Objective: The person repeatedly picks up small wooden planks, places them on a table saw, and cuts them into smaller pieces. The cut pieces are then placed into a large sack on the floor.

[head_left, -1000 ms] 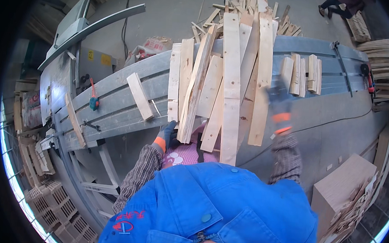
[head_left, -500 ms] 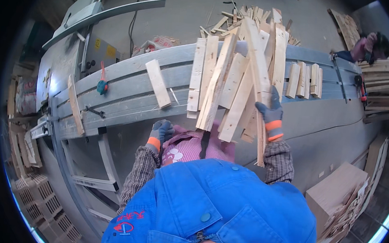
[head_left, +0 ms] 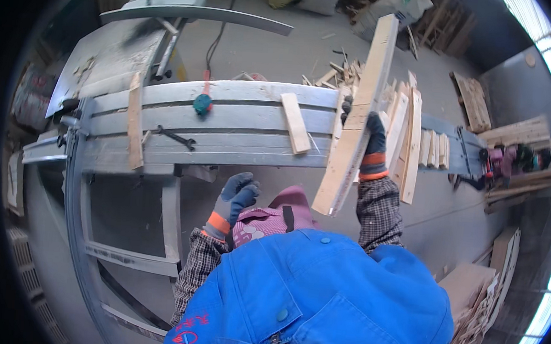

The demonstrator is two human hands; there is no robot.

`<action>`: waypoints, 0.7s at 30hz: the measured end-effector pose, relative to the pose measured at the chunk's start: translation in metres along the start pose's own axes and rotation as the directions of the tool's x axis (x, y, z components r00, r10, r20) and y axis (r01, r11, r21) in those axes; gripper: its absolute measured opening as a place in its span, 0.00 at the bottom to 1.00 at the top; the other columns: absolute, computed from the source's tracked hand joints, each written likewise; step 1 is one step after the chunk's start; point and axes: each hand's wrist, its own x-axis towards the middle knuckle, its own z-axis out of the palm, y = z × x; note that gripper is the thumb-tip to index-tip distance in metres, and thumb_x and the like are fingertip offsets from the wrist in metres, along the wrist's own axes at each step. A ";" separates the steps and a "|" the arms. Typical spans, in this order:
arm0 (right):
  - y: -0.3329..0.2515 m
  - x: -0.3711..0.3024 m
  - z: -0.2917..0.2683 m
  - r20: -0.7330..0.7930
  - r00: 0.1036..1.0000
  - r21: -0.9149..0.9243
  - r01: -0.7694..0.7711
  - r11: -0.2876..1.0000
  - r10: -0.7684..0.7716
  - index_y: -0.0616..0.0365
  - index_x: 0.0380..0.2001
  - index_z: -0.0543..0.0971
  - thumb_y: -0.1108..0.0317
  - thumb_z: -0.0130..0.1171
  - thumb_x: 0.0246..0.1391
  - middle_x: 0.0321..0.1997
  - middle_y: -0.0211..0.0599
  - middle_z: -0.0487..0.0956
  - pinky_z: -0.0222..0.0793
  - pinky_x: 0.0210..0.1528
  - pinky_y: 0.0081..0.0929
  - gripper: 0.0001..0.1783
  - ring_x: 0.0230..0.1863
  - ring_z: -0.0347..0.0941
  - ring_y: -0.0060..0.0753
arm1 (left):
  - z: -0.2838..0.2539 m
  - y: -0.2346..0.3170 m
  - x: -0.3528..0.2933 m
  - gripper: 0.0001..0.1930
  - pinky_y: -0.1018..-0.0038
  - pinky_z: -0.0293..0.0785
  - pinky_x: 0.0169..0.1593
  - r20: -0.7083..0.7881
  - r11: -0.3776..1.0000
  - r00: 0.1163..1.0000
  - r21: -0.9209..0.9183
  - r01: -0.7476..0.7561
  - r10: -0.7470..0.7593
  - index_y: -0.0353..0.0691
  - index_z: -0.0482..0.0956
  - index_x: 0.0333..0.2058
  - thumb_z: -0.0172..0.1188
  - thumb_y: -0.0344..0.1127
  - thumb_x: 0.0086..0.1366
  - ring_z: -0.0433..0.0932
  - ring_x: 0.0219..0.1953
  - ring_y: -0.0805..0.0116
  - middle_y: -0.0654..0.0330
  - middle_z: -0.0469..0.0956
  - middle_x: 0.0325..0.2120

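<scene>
My right hand (head_left: 375, 143), in a grey glove with an orange cuff, grips a long wooden board (head_left: 352, 139) by its edges, thumb on the left and fingers on the right. Tilted, it reaches over the front edge of the slatted metal bench (head_left: 233, 145). Just behind and right of this hand lie more long boards (head_left: 410, 149). My left hand (head_left: 236, 196), gloved alike, hovers in front of the bench with loosely bent fingers and nothing in it. A short board (head_left: 296, 124) rests on the bench between my hands.
On the bench lie a wrench (head_left: 175, 139), a teal tape measure (head_left: 202, 104), a wooden strip (head_left: 135, 125) and several short blocks (head_left: 433, 149). A machine table (head_left: 115, 55) stands far left. Wood offcuts (head_left: 332, 74) are heaped behind. Another person (head_left: 509, 161) is at the far right.
My right hand has lifted one board off the pile and now holds it raised. The view has shifted to the right. My left hand's fingers have loosened a little.
</scene>
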 end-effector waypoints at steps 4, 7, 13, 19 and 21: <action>0.071 0.034 0.055 0.161 0.981 0.070 -0.120 0.990 0.108 0.72 0.64 0.62 0.57 0.59 0.61 0.58 0.53 0.75 0.72 0.60 0.32 0.36 0.56 0.74 0.43 | 0.035 0.068 -0.059 0.27 0.73 0.75 0.51 0.060 0.980 0.986 0.115 -0.160 0.154 0.36 0.67 0.59 0.64 0.35 0.64 0.77 0.47 0.69 0.55 0.77 0.47; 0.125 0.064 0.109 0.140 0.960 -0.002 -0.244 0.970 0.241 0.61 0.60 0.68 0.57 0.54 0.63 0.52 0.48 0.78 0.74 0.56 0.35 0.27 0.50 0.77 0.41 | 0.015 0.092 -0.072 0.34 0.70 0.73 0.57 0.059 0.974 0.985 0.150 -0.170 0.163 0.34 0.62 0.62 0.67 0.34 0.61 0.74 0.54 0.67 0.53 0.74 0.52; 0.241 0.149 0.181 0.281 0.907 -0.031 -0.318 0.948 0.314 0.68 0.57 0.69 0.59 0.61 0.59 0.51 0.47 0.79 0.73 0.59 0.34 0.29 0.51 0.76 0.41 | -0.040 0.135 -0.079 0.45 0.69 0.77 0.52 -0.095 0.939 0.939 0.140 -0.315 0.329 0.31 0.56 0.65 0.74 0.29 0.52 0.76 0.49 0.66 0.52 0.72 0.50; 0.354 0.196 0.253 0.263 0.866 -0.065 -0.424 0.903 0.425 0.54 0.53 0.70 0.61 0.62 0.58 0.43 0.46 0.81 0.80 0.44 0.38 0.22 0.39 0.79 0.42 | -0.087 0.168 -0.066 0.46 0.71 0.78 0.49 -0.389 0.895 0.808 0.243 -0.373 0.443 0.32 0.57 0.64 0.76 0.31 0.51 0.78 0.45 0.69 0.53 0.73 0.48; 0.382 0.210 0.269 0.343 0.811 -0.129 -0.460 0.879 0.474 0.54 0.50 0.72 0.61 0.62 0.58 0.40 0.45 0.81 0.80 0.41 0.36 0.19 0.37 0.79 0.40 | -0.098 0.179 -0.060 0.46 0.71 0.78 0.49 -0.463 0.876 0.748 0.334 -0.349 0.475 0.33 0.57 0.64 0.76 0.31 0.51 0.78 0.45 0.70 0.53 0.74 0.47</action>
